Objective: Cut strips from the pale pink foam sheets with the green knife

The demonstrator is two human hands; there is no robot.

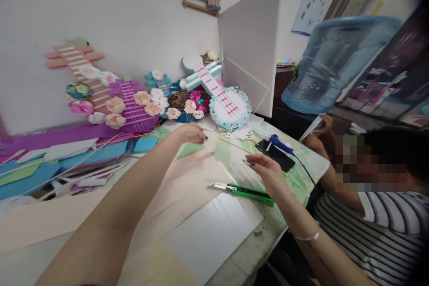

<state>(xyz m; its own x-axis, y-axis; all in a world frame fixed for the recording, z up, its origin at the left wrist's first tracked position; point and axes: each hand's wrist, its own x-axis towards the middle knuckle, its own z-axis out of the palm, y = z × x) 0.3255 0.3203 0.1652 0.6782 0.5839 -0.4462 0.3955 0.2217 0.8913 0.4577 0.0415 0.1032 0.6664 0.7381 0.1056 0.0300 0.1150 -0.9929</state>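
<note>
My left hand (194,134) hovers over the far part of a pale pink sheet (187,172), its fingers bent and held together; whatever they may hold is hidden. On the right, my right hand (268,172) pinches a small thin metallic piece (247,161), too small to name. Just below it a green utility knife (250,192) lies with its blade end pointing left. The knife rests near a grey-white rectangular board (214,228). A thin stick (233,145) lies between my two hands.
A blue glue gun (280,144) rests on a black phone (283,161). Behind stand a light-blue paper banjo (229,109) and a purple flowered instrument (132,103). Paper scraps (72,149) pile up left. A co-worker in a striped shirt (362,232) sits right, near a water bottle (338,62).
</note>
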